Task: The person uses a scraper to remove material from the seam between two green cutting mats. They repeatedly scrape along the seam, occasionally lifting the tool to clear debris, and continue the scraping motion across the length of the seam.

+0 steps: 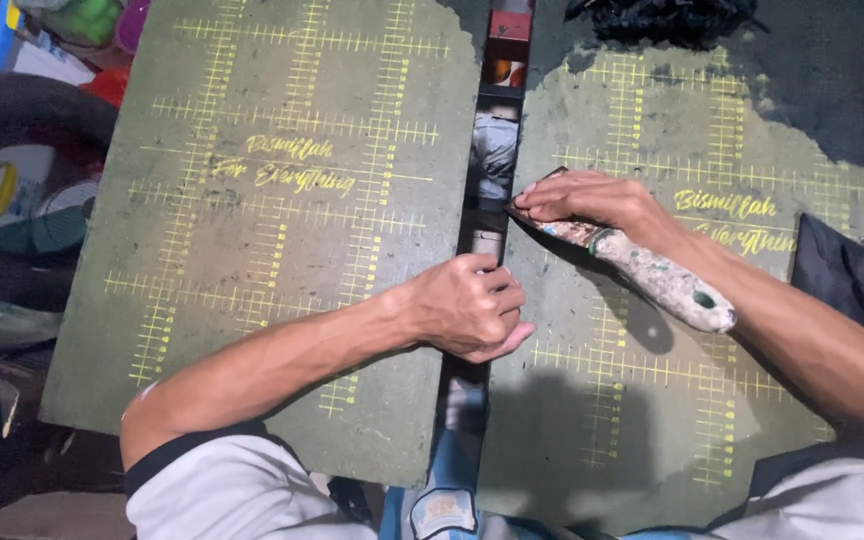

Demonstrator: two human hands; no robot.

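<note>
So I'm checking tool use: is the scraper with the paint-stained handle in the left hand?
No, the scraper lies under the right hand on the right board, while the left hand grips that board's inner edge at the gap.

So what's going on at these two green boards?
A person leans over two green boards marked with yellow grid lines. The right hand presses the blade of a paint-crusted scraper against the right board's edge by the gap. The left hand grips the left board's edge there. A dark cloth lies at right.

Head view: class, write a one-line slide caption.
Right hand presses a paint-crusted scraper onto a gridded green board; left hand grips its edge.
</note>
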